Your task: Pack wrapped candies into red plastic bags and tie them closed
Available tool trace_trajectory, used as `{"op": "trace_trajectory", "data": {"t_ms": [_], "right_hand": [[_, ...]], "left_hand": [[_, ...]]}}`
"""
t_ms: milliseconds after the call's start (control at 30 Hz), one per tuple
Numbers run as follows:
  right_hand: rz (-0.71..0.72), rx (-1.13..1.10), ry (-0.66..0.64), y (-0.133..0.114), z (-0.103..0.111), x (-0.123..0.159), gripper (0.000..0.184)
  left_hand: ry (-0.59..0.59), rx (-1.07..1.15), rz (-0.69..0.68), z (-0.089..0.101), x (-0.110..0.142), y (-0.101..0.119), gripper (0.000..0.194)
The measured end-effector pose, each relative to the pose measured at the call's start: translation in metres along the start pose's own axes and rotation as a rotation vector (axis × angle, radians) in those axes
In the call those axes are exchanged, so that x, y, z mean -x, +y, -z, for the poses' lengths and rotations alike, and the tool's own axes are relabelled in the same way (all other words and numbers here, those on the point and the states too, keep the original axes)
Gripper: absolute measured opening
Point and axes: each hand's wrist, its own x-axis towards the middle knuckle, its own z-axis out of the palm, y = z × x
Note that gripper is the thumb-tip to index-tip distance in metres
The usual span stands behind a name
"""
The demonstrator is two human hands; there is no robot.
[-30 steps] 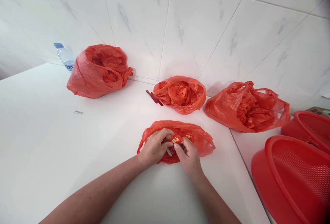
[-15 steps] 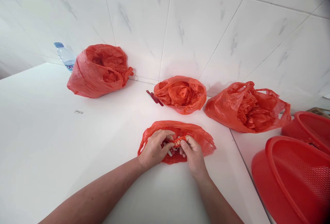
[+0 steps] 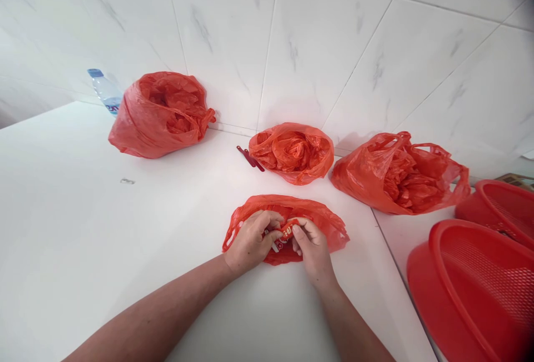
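Observation:
My left hand (image 3: 253, 241) and my right hand (image 3: 309, 246) pinch a small red strip with pale gold characters (image 3: 287, 230) between thumbs and fingers. Its exact kind is not clear to me. Both hands are over the mouth of an open red plastic bag (image 3: 329, 223) lying on the white table (image 3: 187, 228). Inside that bag, partly covered by my fingers, is a dark red and white printed piece (image 3: 277, 246). Several thin dark red strips (image 3: 250, 158) lie farther back, beside another red bag (image 3: 292, 153) stuffed with crumpled red plastic.
A full red bag (image 3: 156, 120) stands at the back left, with a clear bottle (image 3: 106, 93) behind it. Another stuffed bag (image 3: 396, 175) leans at the right. Red plastic baskets (image 3: 442, 284) occupy the right edge. A small silvery scrap (image 3: 127, 181) lies on the left.
The red strip between my fingers has bent and turned slightly, and my fingertips have come a little closer together. The bags and baskets stay in place.

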Motion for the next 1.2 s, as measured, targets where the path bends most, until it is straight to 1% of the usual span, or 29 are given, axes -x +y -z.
{"op": "trace_trajectory", "data": {"t_ms": [133,233,333,433,533,767,967,1033,1133,1200], "right_hand": [[-0.006,0.013,0.014,0.001,0.001,-0.001,0.020],[-0.008,-0.001,0.038,0.004,0.001,-0.001,0.017],[0.000,-0.021,0.056,0.006,0.001,-0.001,0.015],[-0.008,-0.016,0.041,0.006,0.001,-0.001,0.015],[-0.020,0.011,0.021,0.004,0.001,0.000,0.017],[0.024,0.104,0.018,0.002,0.002,0.000,0.021],[0.025,0.112,-0.006,0.006,0.001,0.000,0.017],[0.016,0.100,0.008,0.005,0.001,0.000,0.016],[0.000,0.055,0.053,0.004,0.001,0.000,0.017],[-0.015,0.023,0.079,0.004,0.002,0.000,0.017]], "left_hand": [[0.011,-0.007,0.002,-0.001,0.000,-0.001,0.023],[0.033,-0.062,0.005,-0.001,-0.003,-0.002,0.021],[0.043,-0.120,-0.016,0.002,-0.007,-0.002,0.016],[0.019,-0.132,-0.040,0.005,-0.010,-0.001,0.007],[0.002,-0.143,-0.044,0.007,-0.011,0.000,0.012],[-0.051,-0.180,-0.042,0.007,-0.011,0.002,0.015],[-0.042,-0.216,-0.043,0.008,-0.011,0.002,0.015],[-0.023,-0.192,-0.035,0.007,-0.011,0.002,0.015],[0.010,-0.148,-0.012,0.006,-0.010,0.001,0.010],[0.005,-0.135,-0.008,0.005,-0.010,0.000,0.007]]}}
